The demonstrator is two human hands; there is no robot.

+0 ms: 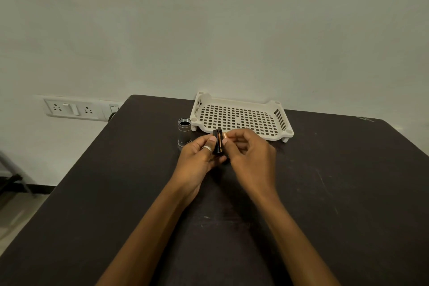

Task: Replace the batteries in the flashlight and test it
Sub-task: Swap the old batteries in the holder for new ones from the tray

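My left hand point(199, 158), with a silver ring on one finger, grips a black battery holder point(217, 141) held upright above the dark table point(325, 181). A black and copper battery sits in one of its slots. My right hand point(246, 151) pinches a copper-topped battery point(225, 135) at the holder's right side, touching it. The grey flashlight body point(184, 132) stands upright on the table just left of my hands, its threaded open end facing up. How much of the right-hand battery lies inside the holder is hidden by my fingers.
A white perforated plastic tray point(241, 102) stands at the back of the table, against the wall, just behind my hands. A wall socket panel point(74, 109) is mounted to the left, beyond the table's left edge.
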